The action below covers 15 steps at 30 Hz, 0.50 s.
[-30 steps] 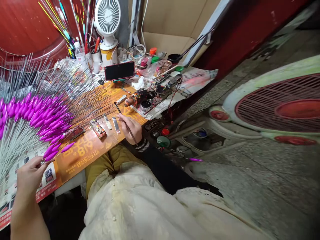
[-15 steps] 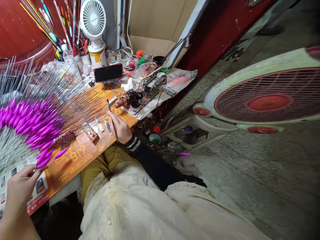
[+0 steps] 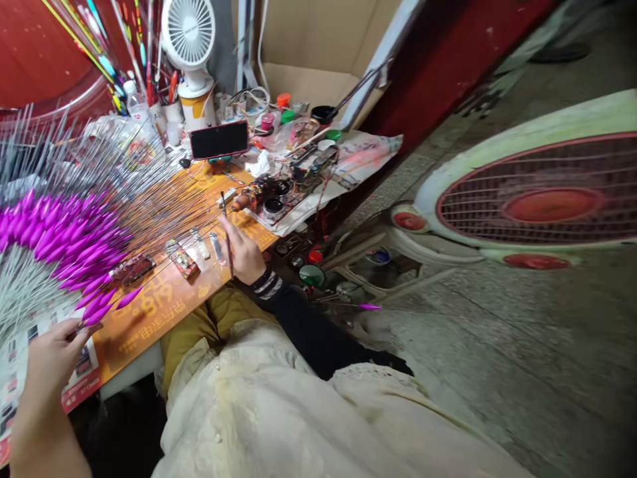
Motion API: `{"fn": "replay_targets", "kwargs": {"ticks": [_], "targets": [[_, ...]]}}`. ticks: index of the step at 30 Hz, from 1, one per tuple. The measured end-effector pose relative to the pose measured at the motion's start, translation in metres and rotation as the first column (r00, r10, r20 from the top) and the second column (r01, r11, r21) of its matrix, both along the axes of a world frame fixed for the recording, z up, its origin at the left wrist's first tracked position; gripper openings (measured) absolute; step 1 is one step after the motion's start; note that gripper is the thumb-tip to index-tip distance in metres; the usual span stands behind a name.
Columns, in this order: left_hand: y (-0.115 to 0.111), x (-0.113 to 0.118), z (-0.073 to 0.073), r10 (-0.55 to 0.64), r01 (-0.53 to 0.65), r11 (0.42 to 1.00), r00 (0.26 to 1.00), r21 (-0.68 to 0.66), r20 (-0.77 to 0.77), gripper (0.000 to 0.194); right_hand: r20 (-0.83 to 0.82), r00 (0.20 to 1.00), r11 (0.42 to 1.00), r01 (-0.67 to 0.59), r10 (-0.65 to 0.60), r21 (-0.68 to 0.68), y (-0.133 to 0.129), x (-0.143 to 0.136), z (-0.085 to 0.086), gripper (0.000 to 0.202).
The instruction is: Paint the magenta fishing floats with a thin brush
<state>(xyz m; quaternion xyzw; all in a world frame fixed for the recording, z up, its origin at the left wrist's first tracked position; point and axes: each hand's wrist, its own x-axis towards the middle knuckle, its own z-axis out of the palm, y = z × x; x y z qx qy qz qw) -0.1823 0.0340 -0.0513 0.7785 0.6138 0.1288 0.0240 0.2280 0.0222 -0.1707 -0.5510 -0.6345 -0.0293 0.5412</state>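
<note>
Many magenta fishing floats with long thin stems lie in a fanned bundle across the left of the table. My left hand is closed at the bundle's near edge, its fingertips pinching the end of a magenta float. Beside that one, another float sticks out to the right. My right hand is closed around a slim dark paintbrush, which stands nearly upright over the table's front edge. Thin stem tips reach close to the right fingers; whether they touch is unclear.
Paint-stained blocks lie between my hands. Behind are a propped phone, a small white fan and a cluttered tray with a dark pot. A large floor fan stands right, with a loose magenta float near it.
The view has shifted slightly, moving most of the scene a little to the right. Both hands keep their grips, and the brush stands a bit more upright.
</note>
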Motion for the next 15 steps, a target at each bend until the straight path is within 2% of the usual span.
{"fn": "replay_targets", "kwargs": {"ticks": [5, 6, 8, 11, 13, 15], "targets": [[-0.005, 0.008, -0.002, 0.009, 0.0, 0.996, 0.995, -0.085, 0.099, 0.03, -0.143, 0.988, 0.972, 0.084, -0.053, 0.221, -0.035, -0.02, -0.013, 0.042], [-0.006, 0.009, -0.003, 0.003, 0.009, 0.994, 0.993, -0.107, 0.118, 0.029, -0.131, 0.991, 0.968, 0.047, -0.015, 0.248, -0.043, -0.027, -0.016, 0.042], [-0.007, 0.009, -0.004, -0.009, 0.031, 0.989, 0.988, -0.141, 0.154, 0.028, -0.04, 0.988, 0.944, -0.132, 0.151, 0.301, -0.056, -0.044, -0.021, 0.047], [-0.008, 0.01, -0.006, -0.019, 0.047, 0.988, 0.983, -0.15, 0.181, 0.029, 0.119, 0.917, 0.865, -0.4, 0.382, 0.303, -0.067, -0.077, -0.025, 0.055], [-0.009, 0.01, -0.007, -0.025, 0.053, 0.988, 0.982, -0.146, 0.188, 0.032, 0.16, 0.887, 0.842, -0.462, 0.433, 0.278, -0.069, -0.098, -0.027, 0.058], [-0.011, 0.011, -0.007, -0.028, 0.058, 0.987, 0.98, -0.152, 0.195, 0.033, 0.171, 0.885, 0.849, -0.465, 0.434, 0.252, -0.069, -0.113, -0.029, 0.059]]}}
